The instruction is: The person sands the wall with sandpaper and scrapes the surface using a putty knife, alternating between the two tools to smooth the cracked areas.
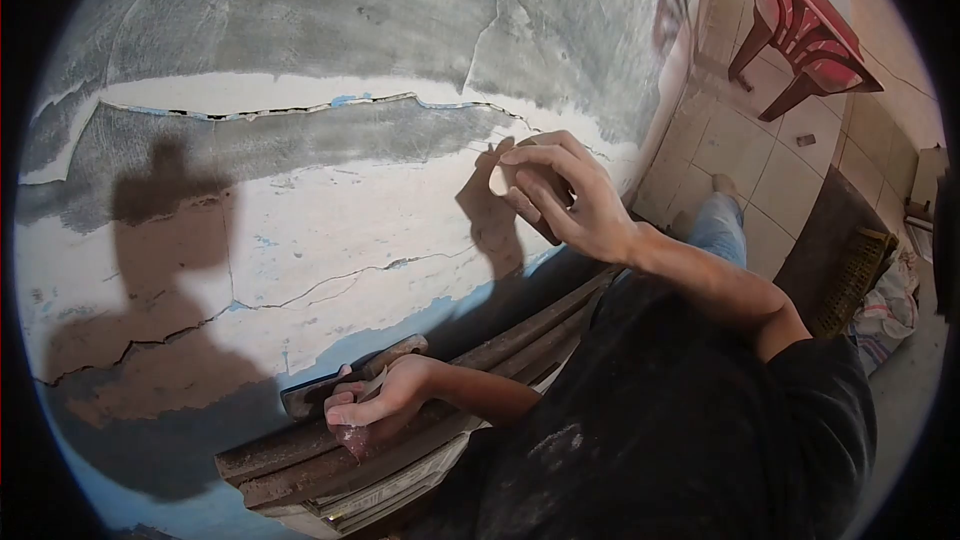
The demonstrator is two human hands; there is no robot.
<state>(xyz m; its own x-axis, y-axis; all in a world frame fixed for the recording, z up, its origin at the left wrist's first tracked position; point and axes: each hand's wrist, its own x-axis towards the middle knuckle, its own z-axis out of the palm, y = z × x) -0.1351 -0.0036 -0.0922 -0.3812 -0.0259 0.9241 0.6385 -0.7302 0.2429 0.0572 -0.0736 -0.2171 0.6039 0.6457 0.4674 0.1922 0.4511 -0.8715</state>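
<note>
My right hand (570, 190) is raised close to the cracked wall (330, 200). Its fingers curl round a thin, brownish curved piece (540, 215) with a pale edge, possibly a sheet or pad. Its shadow falls on the wall beside it. Lower left, my left hand (385, 400) is closed above the stacked brown lengths (480, 420). Under its fingers shows a dark reddish thing (355, 440), and a thin pale piece (374, 386) stands by the thumb; what these are is unclear. A long jagged crack crosses the patched grey, white and blue wall.
A dark red plastic chair (805, 35) stands at the upper right on the tiled floor (730, 155). A yellowish woven basket (850, 285) and a white sack (888, 310) lie at the right. My foot (725, 184) shows on the tiles.
</note>
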